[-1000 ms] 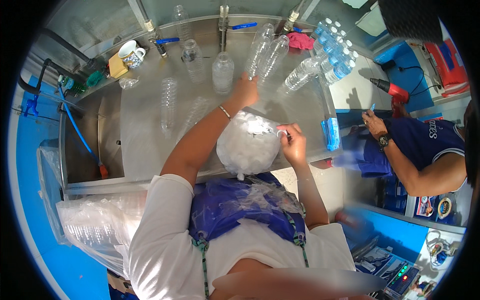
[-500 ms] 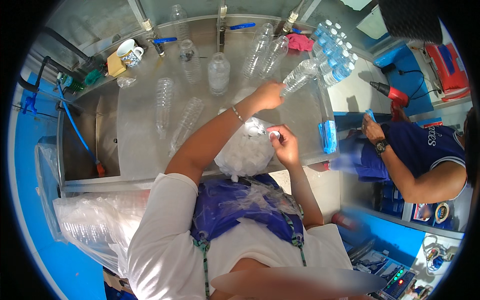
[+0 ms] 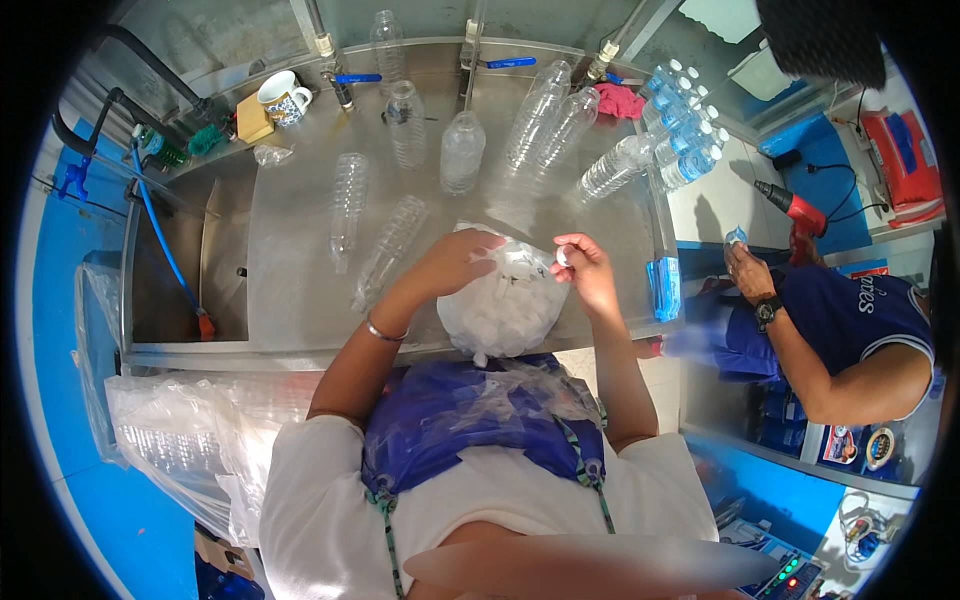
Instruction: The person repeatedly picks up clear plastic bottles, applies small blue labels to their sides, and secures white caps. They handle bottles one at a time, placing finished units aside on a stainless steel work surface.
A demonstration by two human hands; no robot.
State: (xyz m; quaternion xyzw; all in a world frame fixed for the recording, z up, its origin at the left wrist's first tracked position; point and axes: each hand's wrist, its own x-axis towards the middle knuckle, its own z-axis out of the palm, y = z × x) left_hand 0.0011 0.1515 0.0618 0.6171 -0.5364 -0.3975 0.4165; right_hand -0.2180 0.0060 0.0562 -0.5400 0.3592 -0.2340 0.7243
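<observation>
A plastic bag of white bottle caps (image 3: pixel 500 310) lies at the steel counter's front edge, close to my body. My left hand (image 3: pixel 462 262) is over the bag's left side, fingers stretched toward its mouth, with nothing seen in them. Just past the bag's right side, my right hand (image 3: pixel 592 275) pinches a white bottle cap (image 3: pixel 562 257) between thumb and fingers. Two see-through bottles lie left of the bag, one of them a ribbed bottle (image 3: pixel 390 250). Farther back stands a frosty-looking bottle (image 3: pixel 462 155). To the right, an uncapped bottle (image 3: pixel 612 168) appears to be filled and stands beside several capped bottles (image 3: pixel 690 165).
A sink (image 3: pixel 190 260) is at the left, with a mug (image 3: pixel 284 97) and sponge (image 3: pixel 254 118) behind it. Blue label sheets (image 3: pixel 663 288) lie at the counter's right edge. A co-worker (image 3: pixel 830 330) at the right holds a red heat gun (image 3: pixel 790 208).
My left hand has left the bottle at the right and come back to the bag of caps. My right hand still holds the cap, slightly farther right. The view has shifted a little.
</observation>
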